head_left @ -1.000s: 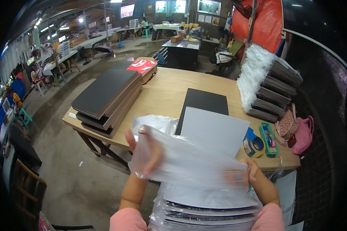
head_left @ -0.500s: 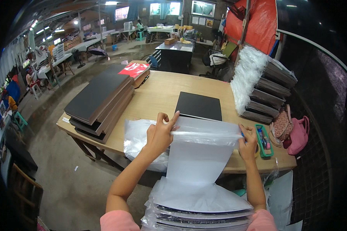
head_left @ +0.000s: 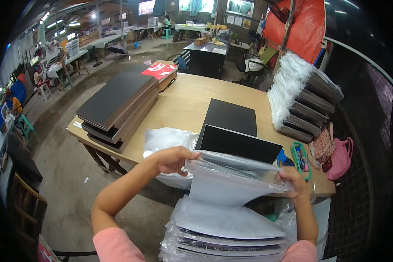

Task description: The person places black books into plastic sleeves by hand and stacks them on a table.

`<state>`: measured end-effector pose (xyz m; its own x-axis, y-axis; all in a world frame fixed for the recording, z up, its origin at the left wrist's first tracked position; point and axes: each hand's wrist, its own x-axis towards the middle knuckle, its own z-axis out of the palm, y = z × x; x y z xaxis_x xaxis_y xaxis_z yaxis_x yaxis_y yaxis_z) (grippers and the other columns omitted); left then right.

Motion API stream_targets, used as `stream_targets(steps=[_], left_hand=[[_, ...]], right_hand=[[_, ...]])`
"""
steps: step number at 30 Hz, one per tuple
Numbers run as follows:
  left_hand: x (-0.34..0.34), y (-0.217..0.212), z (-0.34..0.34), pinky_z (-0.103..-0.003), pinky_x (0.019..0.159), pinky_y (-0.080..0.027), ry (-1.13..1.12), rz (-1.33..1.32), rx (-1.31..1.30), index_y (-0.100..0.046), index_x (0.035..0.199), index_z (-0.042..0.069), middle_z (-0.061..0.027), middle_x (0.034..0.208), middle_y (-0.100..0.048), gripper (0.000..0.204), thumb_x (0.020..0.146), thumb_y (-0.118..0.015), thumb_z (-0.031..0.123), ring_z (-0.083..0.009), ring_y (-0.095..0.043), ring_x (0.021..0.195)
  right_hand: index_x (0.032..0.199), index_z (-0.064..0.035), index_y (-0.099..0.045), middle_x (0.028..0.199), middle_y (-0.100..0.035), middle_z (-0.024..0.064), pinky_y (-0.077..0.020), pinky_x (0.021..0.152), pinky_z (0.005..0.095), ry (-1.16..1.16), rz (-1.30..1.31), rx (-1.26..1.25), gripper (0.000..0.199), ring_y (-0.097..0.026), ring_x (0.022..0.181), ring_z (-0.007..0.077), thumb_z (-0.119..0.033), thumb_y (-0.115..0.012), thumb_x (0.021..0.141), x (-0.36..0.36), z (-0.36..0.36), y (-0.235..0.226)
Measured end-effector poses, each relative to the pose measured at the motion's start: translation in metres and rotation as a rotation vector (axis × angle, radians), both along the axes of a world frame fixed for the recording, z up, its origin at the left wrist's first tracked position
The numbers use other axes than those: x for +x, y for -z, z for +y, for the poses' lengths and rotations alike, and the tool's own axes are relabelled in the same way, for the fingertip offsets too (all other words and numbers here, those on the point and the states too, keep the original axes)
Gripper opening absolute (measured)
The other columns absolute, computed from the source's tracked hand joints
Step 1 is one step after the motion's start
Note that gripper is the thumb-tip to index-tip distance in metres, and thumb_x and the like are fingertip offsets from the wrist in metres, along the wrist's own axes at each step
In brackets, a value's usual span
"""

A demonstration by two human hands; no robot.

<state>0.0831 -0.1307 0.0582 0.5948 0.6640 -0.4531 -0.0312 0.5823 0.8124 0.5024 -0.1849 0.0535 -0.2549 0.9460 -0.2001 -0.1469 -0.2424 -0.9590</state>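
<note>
My left hand (head_left: 175, 160) pinches the left corner of a clear plastic bag (head_left: 238, 168), and my right hand (head_left: 294, 178) grips its right corner. Stretched between them, the bag hangs over a pale sheet at the near table edge. Just beyond the bag's edge, a black board with a thin white rim (head_left: 242, 144) tilts up; whether its lower edge is inside the bag is hidden. Behind it, another black board (head_left: 233, 114) lies flat on the table. Closest to me is a pile of plastic-sleeved boards (head_left: 229, 231).
Tall stacks of black boards (head_left: 118, 94) stand on the table's left (head_left: 187, 100), near a folded clear plastic pile (head_left: 168, 142). To the right are wrapped boards (head_left: 308, 105), a green basket of pens (head_left: 300, 159) and a pink bag (head_left: 339, 159). People sit at far tables.
Both hands have drawn the bag's edge toward me and spread it, my left elbow swinging outward. The white-rimmed black board now shows tilted beyond the bag. The view has shifted slightly.
</note>
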Motion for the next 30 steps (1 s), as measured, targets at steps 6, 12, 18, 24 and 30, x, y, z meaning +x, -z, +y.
stream_targets(steps=[6, 12, 18, 24, 30], left_hand=[[-0.019, 0.093, -0.022, -0.017, 0.047, -0.036, 0.015, -0.408, -0.189, -0.059, 0.1, 0.01, 0.0034, 0.076, -0.055, 0.02, 0.093, -0.054, 0.029, -0.0037, -0.048, 0.056], [-0.019, 0.23, -0.051, -0.015, 0.05, -0.046, -0.122, -0.318, -0.383, -0.057, 0.097, 0.007, 0.0041, 0.072, -0.054, 0.018, 0.094, -0.052, 0.024, -0.0038, -0.05, 0.055], [-0.033, 0.311, -0.071, -0.022, 0.059, -0.051, -0.432, 0.117, -0.258, -0.06, 0.095, 0.006, -0.0004, 0.075, -0.06, 0.018, 0.088, -0.062, 0.022, -0.0093, -0.058, 0.065], [-0.022, 0.187, -0.087, -0.035, 0.076, -0.045, -1.317, 0.773, 1.031, -0.057, 0.1, 0.005, -0.0126, 0.105, -0.054, 0.025, 0.076, -0.066, 0.008, -0.0221, -0.054, 0.091], [-0.021, 0.143, -0.075, -0.04, 0.084, -0.045, -0.372, 0.843, 1.835, -0.057, 0.104, 0.009, -0.0105, 0.11, -0.051, 0.03, 0.075, -0.065, 0.005, -0.0294, -0.051, 0.102]], right_hand=[[0.093, 0.0034, -0.065, 0.099, -0.064, 0.0155, -0.0469, 0.081, 0.0301, 0.2, 0.461, -0.016, 0.03, -0.06, 0.092, 0.0211, -0.023, -0.067, 0.078, -0.01, -0.055, 0.066], [0.091, 0.0015, -0.065, 0.098, -0.064, 0.0127, -0.0459, 0.079, 0.0306, 0.262, 0.429, -0.146, 0.03, -0.059, 0.09, 0.02, -0.026, -0.067, 0.079, -0.009, -0.065, 0.155], [0.089, -0.002, -0.065, 0.09, -0.064, 0.0097, -0.0462, 0.072, 0.03, 0.036, 0.005, -0.304, 0.026, -0.059, 0.08, 0.0177, -0.026, -0.069, 0.079, -0.006, -0.057, 0.234], [0.08, -0.0026, -0.065, 0.069, -0.061, 0.0036, -0.0418, 0.055, 0.0279, 0.135, -0.194, -0.356, 0.025, -0.053, 0.059, 0.0116, -0.027, -0.07, 0.08, -0.004, -0.059, 0.266], [0.082, -0.0017, -0.065, 0.068, -0.062, 0.0039, -0.0432, 0.055, 0.0289, 0.09, -0.437, -0.312, 0.028, -0.054, 0.059, 0.0119, -0.029, -0.07, 0.08, 0.015, -0.054, 0.285]])
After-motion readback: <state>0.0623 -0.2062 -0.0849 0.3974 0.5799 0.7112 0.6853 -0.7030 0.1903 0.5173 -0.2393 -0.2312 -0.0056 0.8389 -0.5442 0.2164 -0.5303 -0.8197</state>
